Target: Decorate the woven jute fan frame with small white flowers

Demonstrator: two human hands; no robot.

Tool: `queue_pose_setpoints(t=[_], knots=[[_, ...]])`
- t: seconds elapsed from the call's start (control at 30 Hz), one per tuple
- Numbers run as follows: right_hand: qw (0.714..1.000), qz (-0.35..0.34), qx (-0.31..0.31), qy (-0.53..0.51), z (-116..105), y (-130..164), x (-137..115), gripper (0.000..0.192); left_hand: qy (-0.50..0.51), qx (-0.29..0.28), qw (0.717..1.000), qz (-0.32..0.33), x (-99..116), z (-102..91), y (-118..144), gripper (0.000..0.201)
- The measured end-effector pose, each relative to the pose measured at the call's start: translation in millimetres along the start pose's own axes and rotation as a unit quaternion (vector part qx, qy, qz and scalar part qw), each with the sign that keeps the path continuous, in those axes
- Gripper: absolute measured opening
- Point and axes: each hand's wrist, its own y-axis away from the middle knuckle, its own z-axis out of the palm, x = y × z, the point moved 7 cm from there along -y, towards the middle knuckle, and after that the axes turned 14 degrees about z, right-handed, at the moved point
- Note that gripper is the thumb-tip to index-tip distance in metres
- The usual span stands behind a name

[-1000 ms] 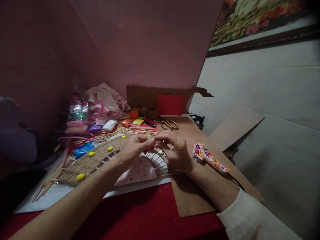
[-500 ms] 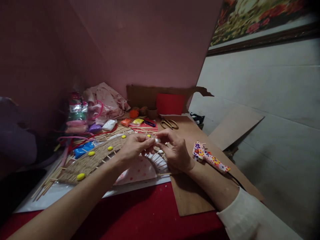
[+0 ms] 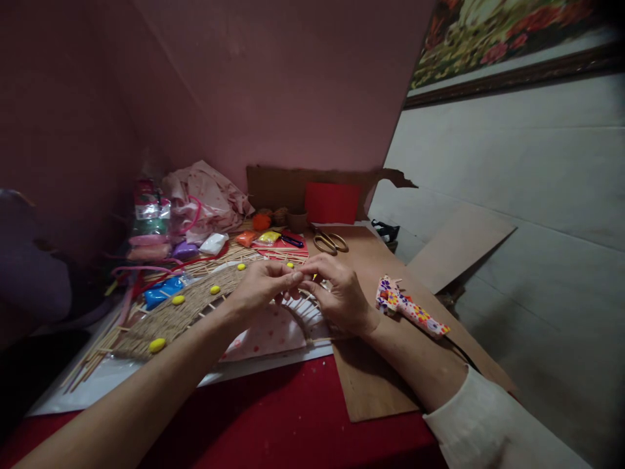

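Woven arch (image 3: 185, 309) ran left to right before me; left hand (image 3: 261, 286) and right hand (image 3: 339, 296) pinched together above it, whatever they held hidden.

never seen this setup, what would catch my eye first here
The two hands meet fingertip to fingertip at the centre, left hand and right hand, pinching something too small to identify above a curved woven fan of sticks dotted with yellow beads. Right of them, a flower-patterned glue gun lies on brown board.

Item pinched between left hand (image 3: 261, 290) and right hand (image 3: 336, 296) hidden (too small).
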Motion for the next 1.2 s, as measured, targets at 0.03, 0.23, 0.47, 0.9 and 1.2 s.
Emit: queue_pose_setpoints(t=[0.03, 0.23, 0.47, 0.9, 1.2], knots=[[1.0, -0.004, -0.005, -0.001, 0, 0, 0, 0.014, 0.003, -0.002, 1.0, -0.003, -1, 0.0, 0, 0.029], [1.0, 0.003, -0.01, -0.002, -1, 1, 1, 0.007, 0.043, -0.004, 0.999, -0.004, -7, 0.7, -2, 0.032], [0.968, 0.137, -0.048, -0.203, 5, -3, 17, 0.008, 0.113, 0.034, 0.993, -0.01, -13, -1.8, -4, 0.029], [0.94, 0.211, 0.014, -0.268, -3, -6, 30, 0.019, 0.197, 0.081, 0.977, -0.009, -11, -10.8, -4, 0.023], [0.944, 0.203, 0.048, -0.254, -7, -6, 32, 0.018, 0.159, 0.055, 0.986, 0.004, -14, -12.7, -7, 0.028]])
